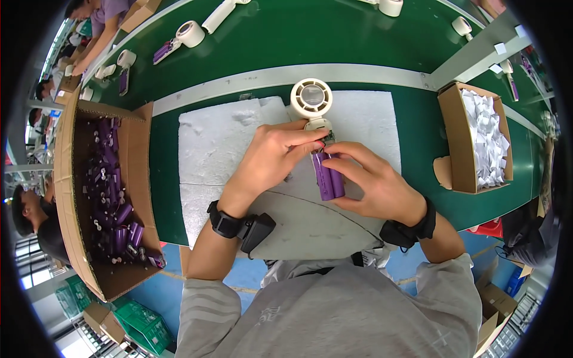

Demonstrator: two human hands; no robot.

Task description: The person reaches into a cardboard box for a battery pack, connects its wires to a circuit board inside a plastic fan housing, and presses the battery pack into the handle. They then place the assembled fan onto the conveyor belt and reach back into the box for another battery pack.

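A white handheld fan (311, 98) lies over the foam sheet, its round head away from me and its handle pointing toward me. The handle is uncovered, with a small green circuit board and wires near its neck. A purple battery pack (327, 178) of two cylinders sits at the handle's lower part. My left hand (276, 152) pinches at the board and wires just below the fan head. My right hand (373, 182) is closed around the battery pack's right side, fingertips near its top. Fingers partly hide the wires.
On the left stands a cardboard box (77, 197) of purple battery packs; on the right, a box (463, 143) of white paper pieces. White foam sheets (221, 143) cover the green bench. Beyond a metal rail (358, 74), more fans (190, 34) lie on green belting. Other people work at far left.
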